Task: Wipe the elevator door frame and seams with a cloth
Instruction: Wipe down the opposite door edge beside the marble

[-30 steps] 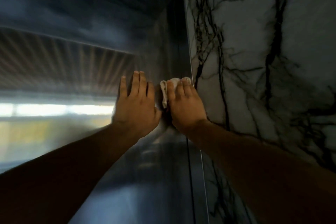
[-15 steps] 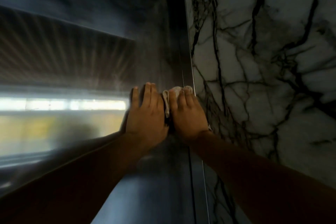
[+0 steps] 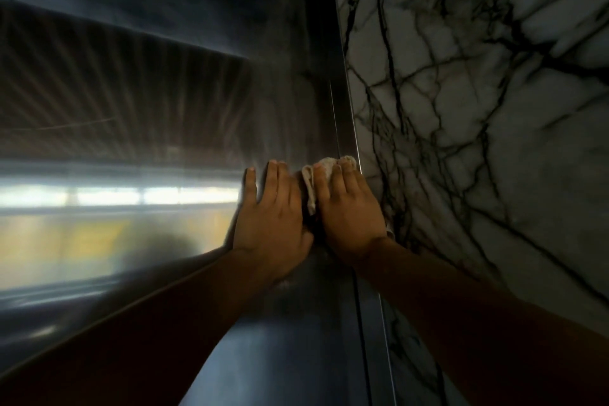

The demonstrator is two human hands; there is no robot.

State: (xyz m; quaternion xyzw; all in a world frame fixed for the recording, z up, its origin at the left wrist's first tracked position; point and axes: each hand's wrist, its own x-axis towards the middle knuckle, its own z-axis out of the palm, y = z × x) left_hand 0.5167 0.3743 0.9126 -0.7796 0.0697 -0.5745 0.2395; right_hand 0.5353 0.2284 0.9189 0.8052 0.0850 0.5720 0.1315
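Note:
The dark brushed-steel elevator door frame (image 3: 342,128) runs up the middle of the view, with a thin vertical seam beside the marble. My right hand (image 3: 351,214) lies flat on the frame and presses a small pale cloth (image 3: 324,168) under its fingers; only the cloth's upper and left edges show. My left hand (image 3: 272,221) rests flat and bare on the steel right next to it, fingers up and nearly touching the right hand.
A white marble wall with black veins (image 3: 478,109) fills the right side and meets the frame at a bright metal edge. The reflective steel door panel (image 3: 115,142) on the left mirrors a slatted ceiling and a bright light band.
Both hands and the cloth have slid down along the frame together. The top corner of the frame has left the view, and the reflected light band sits lower.

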